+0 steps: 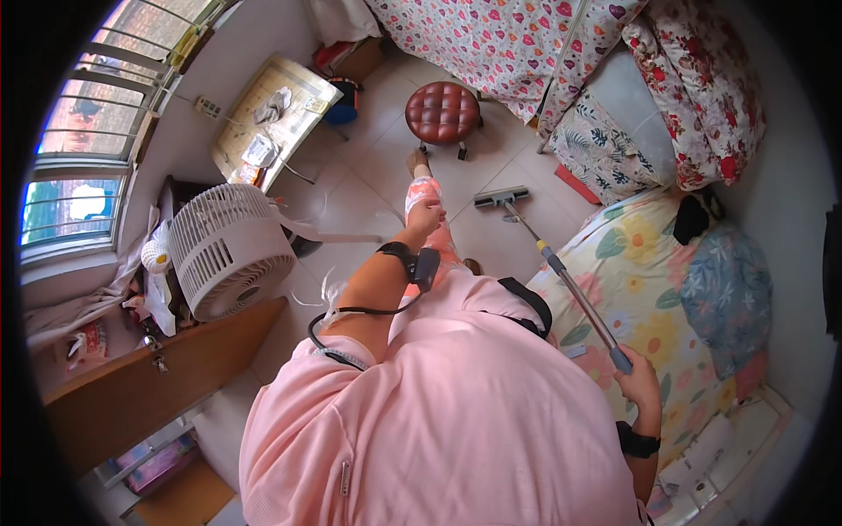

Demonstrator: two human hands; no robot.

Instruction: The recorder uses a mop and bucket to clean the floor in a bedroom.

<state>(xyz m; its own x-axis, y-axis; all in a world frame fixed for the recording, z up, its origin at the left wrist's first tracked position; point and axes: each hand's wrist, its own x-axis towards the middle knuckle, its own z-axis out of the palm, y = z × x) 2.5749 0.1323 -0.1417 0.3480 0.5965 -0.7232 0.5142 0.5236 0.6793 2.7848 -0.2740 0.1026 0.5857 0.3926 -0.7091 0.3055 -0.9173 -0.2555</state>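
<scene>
My right hand (637,376) is closed around the grey grip at the upper end of a telescopic sponge mop (582,299). The mop's metal pole slants across the flowered bed to its wide grey head (501,196), which rests on the tiled floor near the bed's edge. My left hand (426,215) hangs over my leg in patterned pink trousers, its fingers curled; whether anything small is in it cannot be told. A black strap with a box and a cable is on my left forearm. Beyond my front foot stands a round tufted red-brown stool (443,113).
A white fan (231,253) stands at the left by a wooden cabinet (164,375). Behind it is a low table (296,85) with a cloth and packets. A bed (631,263) with flowered bedding lines the right. A heart-print curtain (487,39) hangs at the back.
</scene>
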